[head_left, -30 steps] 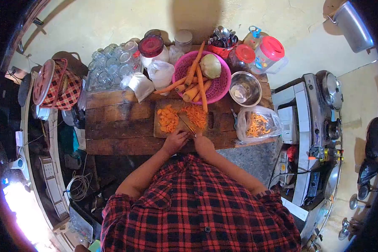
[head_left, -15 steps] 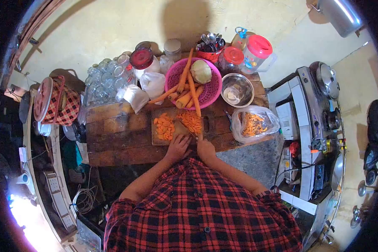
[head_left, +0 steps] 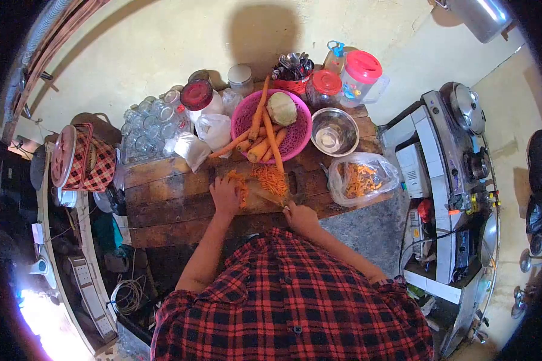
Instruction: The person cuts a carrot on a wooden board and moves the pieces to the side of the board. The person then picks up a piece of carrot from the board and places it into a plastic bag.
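My right hand (head_left: 302, 218) is closed around the handle of a knife (head_left: 272, 197), whose blade points left across a wooden cutting board (head_left: 256, 202). Thin carrot strips (head_left: 270, 178) form a pile on the board, just beyond the blade. My left hand (head_left: 224, 195) reaches over the carrot slices (head_left: 240, 183) at the board's left side, fingers stretched out and touching them. Part of that pile is hidden under the hand. Behind the board, a pink basket (head_left: 307, 133) holds several whole carrots (head_left: 258, 117) and a pale round vegetable (head_left: 282, 109).
Right of the board are a metal bowl (head_left: 353, 136) and a plastic bag (head_left: 386, 175) with cut carrot pieces. Glass jars (head_left: 153, 123), white plastic bags (head_left: 214, 130) and lidded containers (head_left: 363, 67) line the back of the wooden table (head_left: 156, 201). A stove (head_left: 436, 129) stands at the right.
My left hand has moved left and forward from beside the knife onto the carrot slices. My right hand keeps the knife, its blade now turned leftward and away from the strips.
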Demonstrator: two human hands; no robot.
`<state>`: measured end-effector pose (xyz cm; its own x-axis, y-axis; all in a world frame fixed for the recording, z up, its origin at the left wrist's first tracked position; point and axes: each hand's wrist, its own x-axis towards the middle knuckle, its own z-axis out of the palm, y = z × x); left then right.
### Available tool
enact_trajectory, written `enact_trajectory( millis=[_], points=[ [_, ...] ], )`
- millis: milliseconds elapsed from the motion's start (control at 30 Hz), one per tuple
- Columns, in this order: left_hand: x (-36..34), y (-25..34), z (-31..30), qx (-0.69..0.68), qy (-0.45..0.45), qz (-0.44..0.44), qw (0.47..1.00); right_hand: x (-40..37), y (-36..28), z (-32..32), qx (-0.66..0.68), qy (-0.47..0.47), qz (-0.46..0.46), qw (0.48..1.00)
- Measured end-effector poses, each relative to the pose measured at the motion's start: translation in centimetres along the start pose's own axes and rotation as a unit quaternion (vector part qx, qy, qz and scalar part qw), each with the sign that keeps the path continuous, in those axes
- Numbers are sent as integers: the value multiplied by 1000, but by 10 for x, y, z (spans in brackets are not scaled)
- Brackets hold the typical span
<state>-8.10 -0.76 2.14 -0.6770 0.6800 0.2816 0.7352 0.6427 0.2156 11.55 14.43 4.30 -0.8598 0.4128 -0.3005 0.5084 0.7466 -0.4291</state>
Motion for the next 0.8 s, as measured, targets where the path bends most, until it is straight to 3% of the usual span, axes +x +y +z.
enact_trajectory(
  millis=[233, 333, 433, 500, 533, 600, 800],
  points=[
    [8, -7, 1, 13, -22, 39, 999, 16, 2, 8, -5, 18, -2, 1000],
    [9, -1, -1, -16, 57, 29, 998, 16, 0, 3, -12, 6, 1, 1000],
    [0, 11, -6, -99, 51, 70, 991, 15, -1, -1, -5, -15, 12, 1000],
    [-11, 30, -5, -227, -47, 118, 966, 15, 0, -1, 3, -27, 18, 999],
    [-19, 32, 7, -228, -48, 117, 965, 15, 1, 1, 8, -23, 13, 1000],
    [-26, 38, 25, -292, -24, 199, 935, 15, 3, 4, 13, -18, 7, 1000],
    [-38, 39, 24, -229, -26, 240, 943, 10, 2, 9, 9, -37, 9, 999]
  ],
)
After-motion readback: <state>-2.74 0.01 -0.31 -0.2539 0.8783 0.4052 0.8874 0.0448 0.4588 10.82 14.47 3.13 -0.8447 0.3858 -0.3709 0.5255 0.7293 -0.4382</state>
